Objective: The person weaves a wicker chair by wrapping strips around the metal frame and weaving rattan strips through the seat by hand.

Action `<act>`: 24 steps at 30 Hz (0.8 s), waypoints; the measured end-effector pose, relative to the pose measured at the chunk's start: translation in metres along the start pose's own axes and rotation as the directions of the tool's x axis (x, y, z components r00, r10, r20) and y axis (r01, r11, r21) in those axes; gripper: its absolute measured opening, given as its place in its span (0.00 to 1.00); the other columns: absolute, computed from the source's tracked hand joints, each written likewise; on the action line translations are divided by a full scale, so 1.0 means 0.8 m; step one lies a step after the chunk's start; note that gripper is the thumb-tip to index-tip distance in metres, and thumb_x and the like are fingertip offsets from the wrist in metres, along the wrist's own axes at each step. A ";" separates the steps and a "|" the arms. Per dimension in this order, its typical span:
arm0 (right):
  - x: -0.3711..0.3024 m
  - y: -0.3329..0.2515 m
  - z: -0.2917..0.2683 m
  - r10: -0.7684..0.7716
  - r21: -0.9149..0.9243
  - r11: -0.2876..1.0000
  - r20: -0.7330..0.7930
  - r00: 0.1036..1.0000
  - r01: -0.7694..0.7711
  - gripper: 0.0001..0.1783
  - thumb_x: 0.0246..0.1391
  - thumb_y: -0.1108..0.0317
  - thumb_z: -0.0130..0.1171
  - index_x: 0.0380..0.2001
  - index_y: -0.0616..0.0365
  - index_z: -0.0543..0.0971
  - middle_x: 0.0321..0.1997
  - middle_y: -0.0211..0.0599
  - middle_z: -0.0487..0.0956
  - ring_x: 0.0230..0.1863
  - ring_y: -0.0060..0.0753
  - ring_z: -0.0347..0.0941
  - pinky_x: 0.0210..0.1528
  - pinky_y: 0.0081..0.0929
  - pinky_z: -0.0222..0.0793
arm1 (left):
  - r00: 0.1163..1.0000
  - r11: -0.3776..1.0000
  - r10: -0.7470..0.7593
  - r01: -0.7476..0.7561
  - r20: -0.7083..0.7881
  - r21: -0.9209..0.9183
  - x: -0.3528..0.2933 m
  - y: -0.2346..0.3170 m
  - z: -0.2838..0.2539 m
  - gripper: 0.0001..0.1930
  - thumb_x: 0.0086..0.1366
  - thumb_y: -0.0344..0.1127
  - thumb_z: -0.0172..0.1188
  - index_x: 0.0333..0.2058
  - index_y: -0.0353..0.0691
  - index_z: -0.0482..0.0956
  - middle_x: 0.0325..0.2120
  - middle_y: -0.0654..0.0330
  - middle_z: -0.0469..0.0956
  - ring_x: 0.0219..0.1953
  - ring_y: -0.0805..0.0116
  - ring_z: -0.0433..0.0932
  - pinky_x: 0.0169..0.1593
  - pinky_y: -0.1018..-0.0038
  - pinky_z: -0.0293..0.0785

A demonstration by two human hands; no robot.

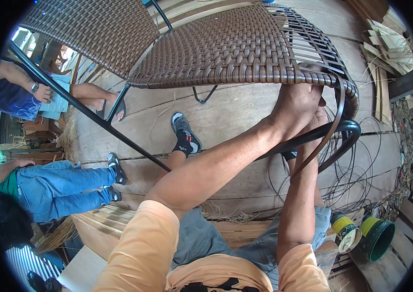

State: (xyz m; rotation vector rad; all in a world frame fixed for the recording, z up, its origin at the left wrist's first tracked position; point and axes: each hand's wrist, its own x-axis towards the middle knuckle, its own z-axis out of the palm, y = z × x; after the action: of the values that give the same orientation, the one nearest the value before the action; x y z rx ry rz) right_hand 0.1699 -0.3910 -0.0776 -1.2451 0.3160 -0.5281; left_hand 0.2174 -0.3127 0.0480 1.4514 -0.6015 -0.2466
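Observation:
A brown woven chair [216,51] on a black metal frame lies across the upper view. Its weave is dense over most of the seat. Toward the right end, spaced strips [309,46] leave gaps. My left hand [296,103] is closed at the underside of the near rim, its fingertips hidden by the weave. Just behind and below it, my right hand [319,118] is largely covered by the left hand and rim, so its grip cannot be made out. A loose brown strand [334,124] hangs from the rim in a curve past my right forearm.
Thin dark strands [350,168] lie coiled on the plank floor at right. Two green and yellow buckets [379,238] stand at lower right, wood scraps [386,53] at upper right. Two people are at left, one in blue jeans [60,180]. A wooden bench [102,224] is under me.

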 end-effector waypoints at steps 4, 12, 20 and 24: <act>0.000 -0.028 0.020 -0.089 -0.163 0.983 -0.043 0.995 0.081 0.18 0.55 0.62 0.50 0.40 0.69 0.72 0.37 0.38 0.75 0.40 0.27 0.71 0.40 0.24 0.68 | 0.957 0.944 0.286 -0.274 -0.043 0.185 0.003 -0.017 0.001 0.04 0.58 0.23 0.48 0.25 0.32 0.70 0.18 0.61 0.68 0.23 0.74 0.66 0.28 0.75 0.64; -0.004 -0.048 0.038 -0.178 -0.049 0.983 0.000 0.984 0.178 0.24 0.53 0.64 0.55 0.51 0.64 0.65 0.48 0.40 0.71 0.47 0.30 0.70 0.49 0.26 0.67 | 0.818 0.689 0.552 -0.558 0.165 0.463 0.006 -0.008 -0.005 0.03 0.50 0.23 0.51 0.25 0.31 0.72 0.26 0.49 0.71 0.33 0.53 0.71 0.37 0.62 0.67; -0.001 -0.037 0.042 -0.300 -0.098 0.951 -0.056 0.952 0.294 0.22 0.51 0.61 0.58 0.46 0.62 0.69 0.42 0.36 0.74 0.45 0.29 0.72 0.48 0.28 0.67 | 0.775 0.595 0.588 -0.607 0.229 0.527 0.005 -0.008 -0.010 0.06 0.45 0.20 0.53 0.25 0.32 0.74 0.25 0.51 0.72 0.33 0.58 0.72 0.37 0.64 0.69; 0.019 -0.034 0.038 -0.215 -0.580 0.785 0.076 0.974 0.219 0.17 0.49 0.64 0.58 0.40 0.62 0.71 0.37 0.38 0.76 0.39 0.31 0.74 0.39 0.27 0.69 | 0.797 0.669 0.578 -0.585 0.172 0.460 0.004 -0.009 -0.009 0.05 0.45 0.19 0.51 0.24 0.31 0.73 0.24 0.51 0.71 0.33 0.57 0.71 0.37 0.63 0.68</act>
State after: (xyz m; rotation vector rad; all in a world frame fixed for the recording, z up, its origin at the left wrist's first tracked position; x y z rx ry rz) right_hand 0.1925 -0.3804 -0.0416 -1.9056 0.3451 -0.6510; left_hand 0.2257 -0.3090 0.0419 1.6539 -1.1721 0.4493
